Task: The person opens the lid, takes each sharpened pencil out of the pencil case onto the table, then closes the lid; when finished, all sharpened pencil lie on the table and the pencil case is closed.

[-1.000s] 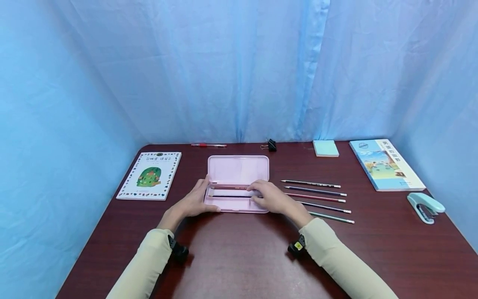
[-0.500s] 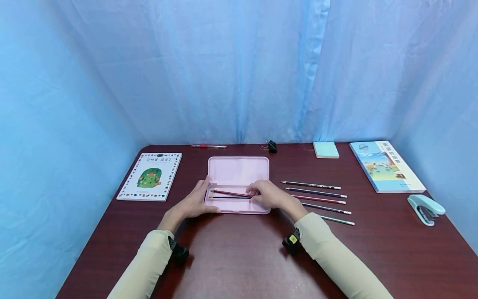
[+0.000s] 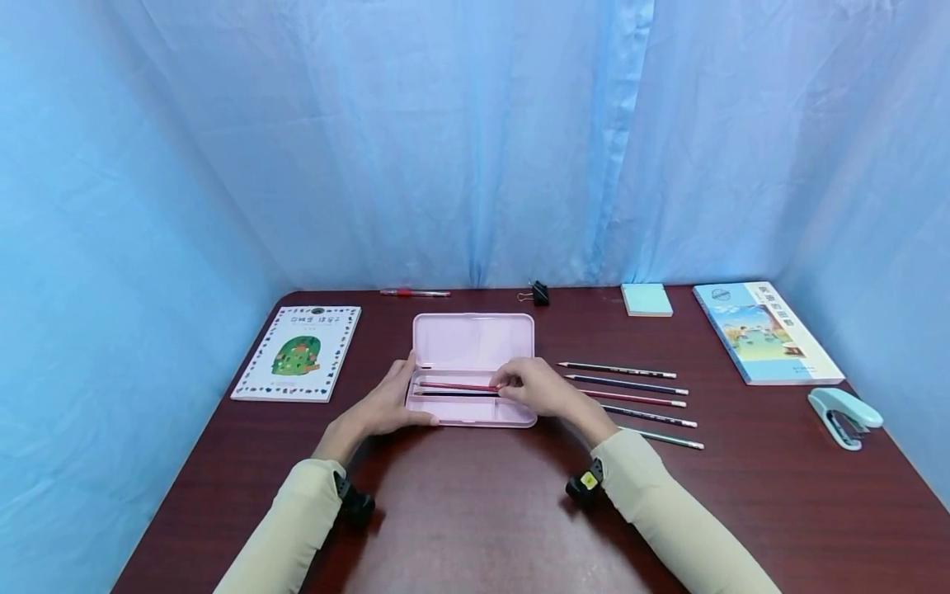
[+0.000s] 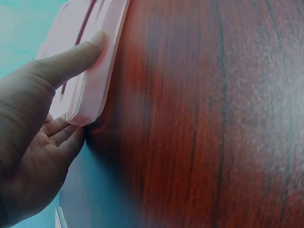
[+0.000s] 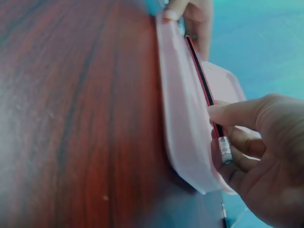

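in the head view there is one open, rectangular pale pink plastic case (image 3: 473, 341), with five slim wooden pencils (image 3: 631, 398) in a row to its right; around them are two paper books (image 3: 297, 353), one red-and-clear pen (image 3: 416, 292), one black metal binder clip (image 3: 540, 293), one pale blue square note pad (image 3: 647, 300) and one mint-green stapler (image 3: 853, 404). the left hand (image 3: 386, 406) is spread along the case's left end; the right hand (image 3: 538, 386) pinches one slim red-and-black striped pencil (image 3: 460, 386) at the rear compartment; whether another lies beside it i cannot tell. the tabletop (image 3: 475, 511) is glossy dark red-brown wood, backed by light blue cloth curtains (image 3: 371, 148). the left wrist view shows the thumb across the front rim, fingers against the case's end. the right wrist view shows the pencil between thumb and fingers, its silver ferrule near the palm
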A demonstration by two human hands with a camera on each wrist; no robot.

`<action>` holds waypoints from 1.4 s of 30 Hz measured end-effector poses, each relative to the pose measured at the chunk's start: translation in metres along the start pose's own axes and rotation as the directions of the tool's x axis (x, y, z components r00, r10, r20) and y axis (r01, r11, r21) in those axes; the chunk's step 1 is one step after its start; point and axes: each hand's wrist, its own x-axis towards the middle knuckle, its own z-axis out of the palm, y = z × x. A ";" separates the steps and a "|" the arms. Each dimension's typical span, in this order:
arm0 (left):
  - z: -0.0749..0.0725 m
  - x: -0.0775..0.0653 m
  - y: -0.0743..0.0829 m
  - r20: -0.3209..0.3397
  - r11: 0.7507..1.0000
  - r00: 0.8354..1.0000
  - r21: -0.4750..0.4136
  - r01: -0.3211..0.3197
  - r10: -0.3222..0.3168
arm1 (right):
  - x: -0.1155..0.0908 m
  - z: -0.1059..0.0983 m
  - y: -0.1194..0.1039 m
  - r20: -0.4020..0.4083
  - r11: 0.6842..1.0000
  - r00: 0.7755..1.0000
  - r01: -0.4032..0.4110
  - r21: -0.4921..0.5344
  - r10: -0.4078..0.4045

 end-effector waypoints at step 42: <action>-0.001 0.000 0.002 0.006 1.000 1.000 0.021 -0.010 0.010 | -0.222 -0.069 0.063 -0.224 0.957 0.944 -0.270 -0.107 0.241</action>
